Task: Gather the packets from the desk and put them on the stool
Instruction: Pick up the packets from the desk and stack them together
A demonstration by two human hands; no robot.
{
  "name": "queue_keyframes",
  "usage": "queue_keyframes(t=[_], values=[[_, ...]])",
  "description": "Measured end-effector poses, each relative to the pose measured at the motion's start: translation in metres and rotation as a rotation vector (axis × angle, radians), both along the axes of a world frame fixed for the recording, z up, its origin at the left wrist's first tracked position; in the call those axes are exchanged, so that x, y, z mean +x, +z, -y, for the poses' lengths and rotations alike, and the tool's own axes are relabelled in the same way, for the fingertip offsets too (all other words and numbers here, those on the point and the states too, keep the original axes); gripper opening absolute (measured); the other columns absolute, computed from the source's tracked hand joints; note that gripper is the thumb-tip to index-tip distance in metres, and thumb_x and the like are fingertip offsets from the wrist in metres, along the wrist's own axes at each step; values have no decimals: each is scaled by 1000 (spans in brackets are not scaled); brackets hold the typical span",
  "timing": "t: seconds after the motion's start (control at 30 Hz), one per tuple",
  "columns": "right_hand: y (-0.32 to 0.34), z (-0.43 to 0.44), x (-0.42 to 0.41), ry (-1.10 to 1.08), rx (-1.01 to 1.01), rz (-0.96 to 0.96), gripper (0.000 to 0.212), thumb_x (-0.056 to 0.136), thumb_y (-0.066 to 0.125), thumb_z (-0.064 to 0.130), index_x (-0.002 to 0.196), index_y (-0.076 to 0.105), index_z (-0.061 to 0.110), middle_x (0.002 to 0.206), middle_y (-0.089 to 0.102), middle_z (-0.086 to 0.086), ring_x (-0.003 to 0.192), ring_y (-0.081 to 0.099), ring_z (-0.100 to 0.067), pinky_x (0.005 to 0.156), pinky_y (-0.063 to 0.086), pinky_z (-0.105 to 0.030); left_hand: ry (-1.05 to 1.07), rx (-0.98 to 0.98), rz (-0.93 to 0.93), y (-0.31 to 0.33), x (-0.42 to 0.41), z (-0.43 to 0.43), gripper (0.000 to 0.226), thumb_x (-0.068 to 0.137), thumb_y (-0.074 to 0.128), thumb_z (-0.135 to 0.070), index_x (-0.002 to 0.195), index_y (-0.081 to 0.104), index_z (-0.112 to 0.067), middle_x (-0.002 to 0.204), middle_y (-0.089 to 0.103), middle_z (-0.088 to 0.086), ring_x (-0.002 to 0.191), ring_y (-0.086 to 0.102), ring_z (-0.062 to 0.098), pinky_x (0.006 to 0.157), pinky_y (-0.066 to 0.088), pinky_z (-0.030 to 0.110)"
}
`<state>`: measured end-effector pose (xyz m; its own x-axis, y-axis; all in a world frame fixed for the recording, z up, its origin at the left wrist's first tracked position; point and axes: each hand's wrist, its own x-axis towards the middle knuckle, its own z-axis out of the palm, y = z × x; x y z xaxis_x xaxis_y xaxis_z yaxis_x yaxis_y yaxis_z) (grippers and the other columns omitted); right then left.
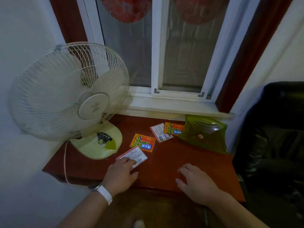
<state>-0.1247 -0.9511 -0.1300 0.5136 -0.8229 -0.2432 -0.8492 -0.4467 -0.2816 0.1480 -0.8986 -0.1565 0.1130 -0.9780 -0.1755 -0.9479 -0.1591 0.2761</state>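
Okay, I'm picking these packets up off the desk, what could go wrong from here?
1. The farthest orange packet is partly tucked under the green pouch, so it may be overlooked or drag the pouch along.
2. The left hand presses on the white packet lying flat near the fan base; it may slide instead of lifting.
3. The right hand is empty.

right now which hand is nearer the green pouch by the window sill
Right. The right hand is spread over the bare desk in front of the green pouch; the left hand is farther off, fingertips on a white packet.
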Motion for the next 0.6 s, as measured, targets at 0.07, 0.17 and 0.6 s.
queue_keyframes(t=[0.07, 0.17, 0.6], values=[[-13, 18, 15, -23, 57, -9, 45, 92, 41, 51, 130, 46, 28, 132, 45, 6, 119, 45, -15, 98, 40, -35, 7, 45, -55, -16, 18, 21, 44, 87, 52, -47, 127, 57, -30, 131, 55, -5, 121, 52, 20, 93, 46, 36], [-31, 44, 41, -46, 94, -6, 43, 90, 41, 53, 125, 50, 29, 127, 49, 6, 114, 48, -15, 96, 42, -34, 18, 56, -170, -30, 41, 48, 38, 87, 53, -41, 118, 63, -22, 122, 60, 0, 113, 58, 22, 88, 49, 34], [-94, 112, 136, -112, 374, 3, 42, 89, 51, 40, 126, 47, 20, 127, 51, -3, 119, 49, -21, 100, 41, -35, 203, 237, -499, -93, 88, 122, 42, 86, 58, -37, 123, 60, -17, 119, 63, 6, 103, 63, 19, 86, 54, 39]])
